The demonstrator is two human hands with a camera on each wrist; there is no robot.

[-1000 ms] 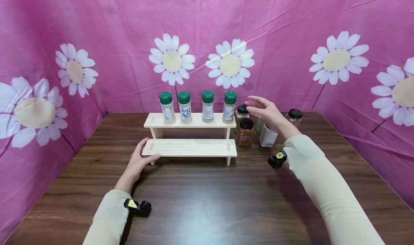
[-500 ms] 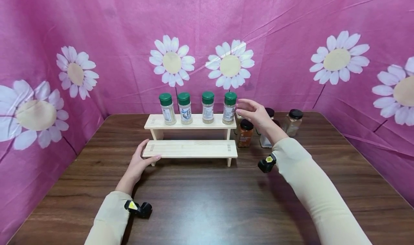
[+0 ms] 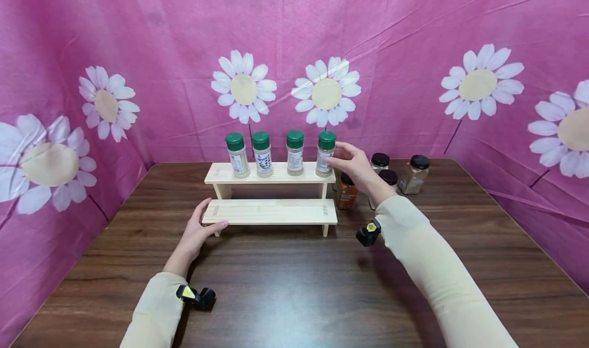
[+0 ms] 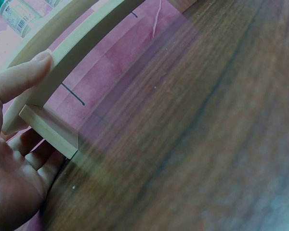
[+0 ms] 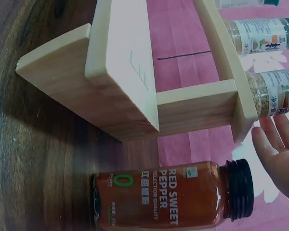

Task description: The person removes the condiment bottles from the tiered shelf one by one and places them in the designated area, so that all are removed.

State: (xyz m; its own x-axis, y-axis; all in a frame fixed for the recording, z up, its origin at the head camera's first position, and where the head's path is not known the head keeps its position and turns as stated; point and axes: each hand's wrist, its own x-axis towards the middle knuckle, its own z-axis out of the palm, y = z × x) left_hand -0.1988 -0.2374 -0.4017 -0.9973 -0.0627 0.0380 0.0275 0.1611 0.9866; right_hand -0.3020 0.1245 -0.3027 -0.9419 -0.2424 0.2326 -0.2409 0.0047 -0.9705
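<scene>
A two-tier wooden rack (image 3: 271,210) stands on the table, with several green-lidded seasoning jars lined up on its upper shelf. My left hand (image 3: 192,235) grips the left end of the lower shelf, thumb (image 4: 31,72) on top and fingers around the side by the leg. At the upper shelf's right end, my right hand (image 3: 359,171) holds the rightmost seasoning jar (image 3: 324,156). Its thumb lies across the label while the other fingertips pass behind the jar. That jar stands upright on the shelf. In the right wrist view, fingers (image 5: 266,144) reach the side of the jar.
Just right of the rack stands a red sweet pepper jar (image 5: 159,197) with a black lid. Farther right are more dark-lidded jars, among them a tan one (image 3: 413,177); the right hand partly covers this group. A pink flowered cloth (image 3: 184,82) hangs behind the table.
My right hand has moved left from above the dark-lidded jars to the rightmost green-lidded seasoning jar and taken hold of it. My left hand stays on the rack.
</scene>
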